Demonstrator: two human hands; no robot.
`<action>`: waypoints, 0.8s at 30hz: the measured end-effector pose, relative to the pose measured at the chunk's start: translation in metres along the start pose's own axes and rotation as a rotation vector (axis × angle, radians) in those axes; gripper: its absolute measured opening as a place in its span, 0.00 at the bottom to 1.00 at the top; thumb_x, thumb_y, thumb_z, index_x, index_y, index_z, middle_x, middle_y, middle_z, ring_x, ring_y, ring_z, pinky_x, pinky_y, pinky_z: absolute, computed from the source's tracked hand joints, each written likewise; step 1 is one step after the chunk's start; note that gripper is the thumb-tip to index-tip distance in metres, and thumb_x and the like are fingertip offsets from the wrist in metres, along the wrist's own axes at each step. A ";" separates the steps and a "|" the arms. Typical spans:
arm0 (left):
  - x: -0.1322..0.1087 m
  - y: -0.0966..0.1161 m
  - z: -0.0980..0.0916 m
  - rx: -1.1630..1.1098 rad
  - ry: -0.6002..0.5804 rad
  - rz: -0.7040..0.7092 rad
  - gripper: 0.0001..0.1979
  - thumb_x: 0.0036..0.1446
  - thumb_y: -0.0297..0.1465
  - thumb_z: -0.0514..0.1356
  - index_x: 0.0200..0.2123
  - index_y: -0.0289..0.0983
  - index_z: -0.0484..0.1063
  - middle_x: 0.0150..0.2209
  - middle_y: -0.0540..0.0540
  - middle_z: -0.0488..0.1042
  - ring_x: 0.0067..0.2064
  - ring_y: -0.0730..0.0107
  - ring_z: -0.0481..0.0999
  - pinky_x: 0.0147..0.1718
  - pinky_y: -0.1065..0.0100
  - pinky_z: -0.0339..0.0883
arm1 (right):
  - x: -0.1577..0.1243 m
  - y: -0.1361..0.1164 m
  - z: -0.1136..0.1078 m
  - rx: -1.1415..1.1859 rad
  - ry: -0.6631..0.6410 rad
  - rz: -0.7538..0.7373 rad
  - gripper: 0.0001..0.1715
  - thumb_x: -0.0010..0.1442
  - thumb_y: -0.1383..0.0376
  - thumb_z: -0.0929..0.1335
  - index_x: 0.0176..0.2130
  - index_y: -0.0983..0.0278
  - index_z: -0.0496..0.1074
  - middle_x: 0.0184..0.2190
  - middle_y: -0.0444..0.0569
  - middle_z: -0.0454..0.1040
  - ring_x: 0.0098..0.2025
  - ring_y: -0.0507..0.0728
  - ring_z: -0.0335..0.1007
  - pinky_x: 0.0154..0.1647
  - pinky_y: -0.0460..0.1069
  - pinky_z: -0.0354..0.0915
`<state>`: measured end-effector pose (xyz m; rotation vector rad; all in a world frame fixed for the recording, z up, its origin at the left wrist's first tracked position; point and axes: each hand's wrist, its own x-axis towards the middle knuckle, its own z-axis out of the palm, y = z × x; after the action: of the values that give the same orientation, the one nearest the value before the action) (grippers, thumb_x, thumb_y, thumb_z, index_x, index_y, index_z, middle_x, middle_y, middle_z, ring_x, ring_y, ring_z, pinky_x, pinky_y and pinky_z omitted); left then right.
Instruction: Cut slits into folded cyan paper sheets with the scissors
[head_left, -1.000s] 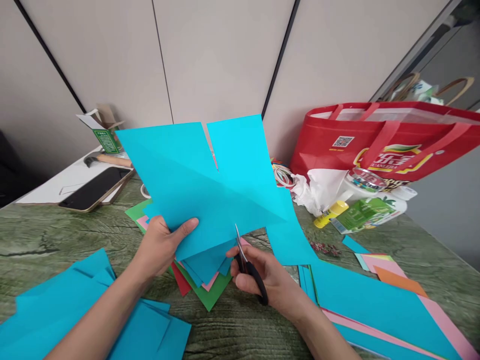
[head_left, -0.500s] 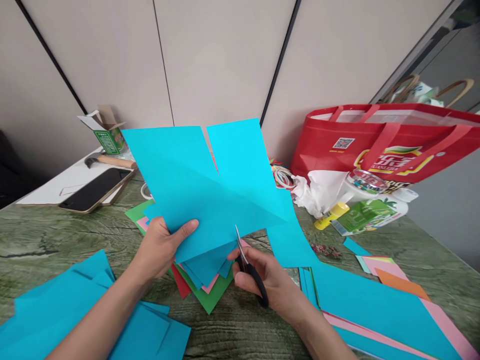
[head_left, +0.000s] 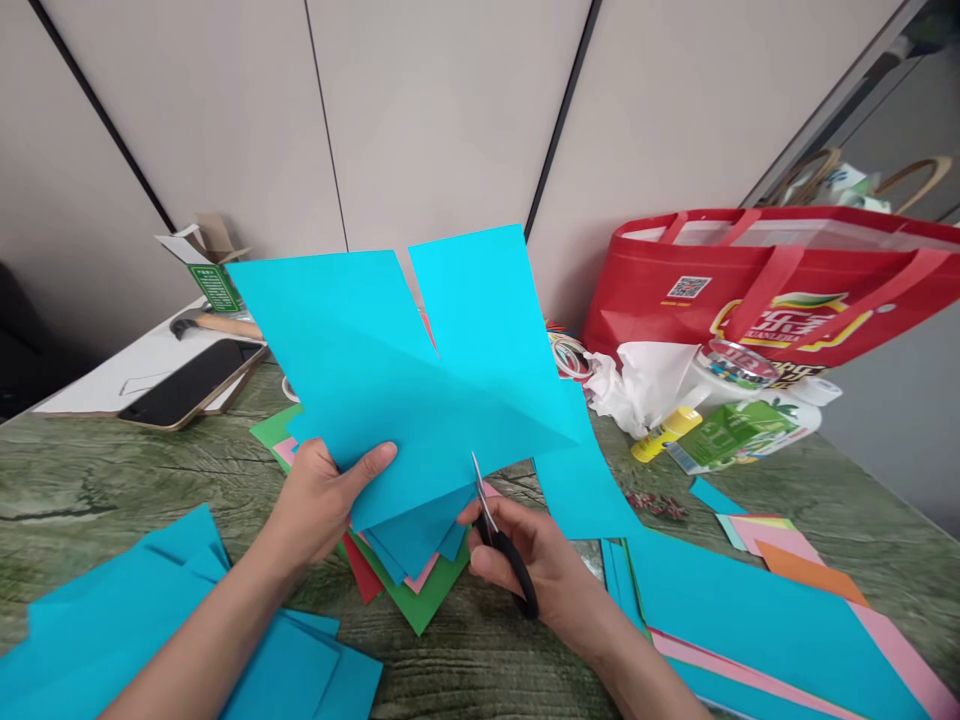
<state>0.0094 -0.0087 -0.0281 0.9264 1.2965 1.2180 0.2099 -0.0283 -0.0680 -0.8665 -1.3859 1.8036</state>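
My left hand (head_left: 330, 490) pinches the lower left edge of a bright blue sheet of paper (head_left: 360, 370), thumb on top. A narrow slit runs down from the sheet's far edge to about its middle. Black-handled scissors (head_left: 501, 545) are gripped in my right hand (head_left: 540, 560), their blades at the sheet's near edge and looking nearly closed. How far the lower blade reaches under the paper is hidden. Below the held sheet lies a pile of coloured paper (head_left: 429, 600), with green, pink, red and blue corners showing.
Blue sheets (head_left: 105, 610) lie at the near left, and more blue and pink paper (head_left: 750, 590) at the right. A phone (head_left: 191, 383), a hammer (head_left: 217, 322) and an opened box (head_left: 214, 285) are at the left. A red bag (head_left: 690, 260), tissue (head_left: 637, 385) and glue stick (head_left: 666, 433) stand right.
The sheet's far edge has dipped slightly and its top left corner has shifted left. Both hands keep their grips, and the scissors are almost where they were.
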 end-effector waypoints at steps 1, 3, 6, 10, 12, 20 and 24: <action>0.000 -0.001 0.000 -0.003 -0.007 0.003 0.29 0.31 0.43 0.67 0.41 0.42 0.70 0.51 0.51 0.68 0.53 0.47 0.64 0.38 0.58 0.76 | 0.000 0.000 0.000 -0.001 0.000 -0.005 0.17 0.50 0.59 0.69 0.37 0.65 0.66 0.23 0.41 0.57 0.24 0.48 0.49 0.24 0.46 0.46; 0.001 -0.002 -0.001 -0.001 -0.017 0.009 0.28 0.32 0.42 0.66 0.41 0.42 0.70 0.52 0.51 0.68 0.53 0.48 0.63 0.39 0.58 0.76 | -0.001 0.001 -0.001 -0.003 0.001 -0.008 0.16 0.50 0.59 0.69 0.37 0.65 0.66 0.23 0.41 0.56 0.25 0.48 0.48 0.24 0.46 0.45; 0.000 -0.002 -0.002 0.009 -0.013 0.011 0.28 0.32 0.43 0.66 0.42 0.43 0.70 0.52 0.52 0.67 0.53 0.47 0.63 0.40 0.57 0.75 | -0.001 0.001 -0.001 0.005 -0.001 -0.009 0.15 0.51 0.60 0.69 0.37 0.66 0.66 0.23 0.41 0.56 0.24 0.48 0.47 0.24 0.46 0.44; -0.001 -0.001 -0.004 0.021 0.001 0.004 0.32 0.30 0.44 0.67 0.43 0.43 0.69 0.52 0.51 0.68 0.53 0.45 0.62 0.40 0.55 0.75 | 0.000 0.000 0.001 0.021 -0.004 -0.001 0.15 0.50 0.59 0.69 0.36 0.66 0.66 0.22 0.40 0.55 0.23 0.48 0.46 0.23 0.46 0.43; -0.002 -0.001 -0.003 0.021 0.000 -0.004 0.33 0.30 0.45 0.66 0.44 0.42 0.69 0.52 0.51 0.67 0.54 0.44 0.61 0.41 0.55 0.75 | 0.001 0.000 0.001 0.020 -0.001 0.003 0.16 0.50 0.58 0.69 0.36 0.65 0.66 0.21 0.40 0.54 0.23 0.48 0.44 0.23 0.46 0.42; -0.001 -0.001 -0.001 0.015 0.002 -0.016 0.34 0.31 0.44 0.67 0.46 0.44 0.67 0.53 0.54 0.66 0.55 0.44 0.60 0.42 0.53 0.74 | 0.000 0.006 0.000 -0.004 0.020 -0.006 0.15 0.50 0.57 0.69 0.36 0.64 0.66 0.20 0.40 0.54 0.23 0.49 0.48 0.23 0.47 0.45; -0.001 -0.001 -0.001 0.022 -0.008 -0.008 0.34 0.31 0.45 0.66 0.46 0.44 0.66 0.53 0.54 0.66 0.55 0.45 0.59 0.43 0.55 0.73 | -0.001 0.008 0.000 0.005 0.029 -0.010 0.15 0.50 0.58 0.69 0.35 0.64 0.67 0.19 0.39 0.54 0.23 0.50 0.52 0.24 0.47 0.47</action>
<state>0.0083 -0.0101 -0.0294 0.9401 1.3087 1.1948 0.2093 -0.0304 -0.0756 -0.8784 -1.3652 1.7793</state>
